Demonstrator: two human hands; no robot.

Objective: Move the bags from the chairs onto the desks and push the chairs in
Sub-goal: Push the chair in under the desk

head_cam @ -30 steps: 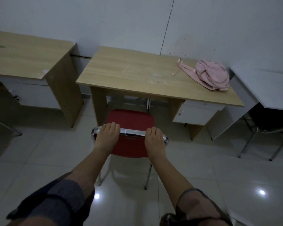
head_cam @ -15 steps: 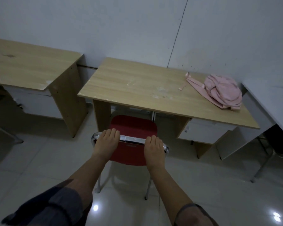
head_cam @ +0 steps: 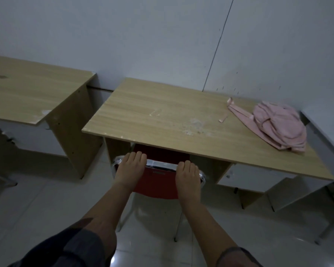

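Chair (head_cam: 158, 183): red, chrome top rail; seat tucked under the desk's front edge, backrest just outside it. Left hand (head_cam: 130, 167) and right hand (head_cam: 188, 175): both curled over the rail, grasping it, apart at its two ends. Desk (head_cam: 162, 116): wooden, against the wall. Bag (head_cam: 274, 126): pink, lying on the desk's far right end, near the edge. Second desk (head_cam: 27, 89): left, a floor gap between the two.

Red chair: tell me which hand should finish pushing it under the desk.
Neither alone. The left hand and right hand both grip the red chair's metal top rail, one at each end; pushing together probably keeps it straight under the desk.
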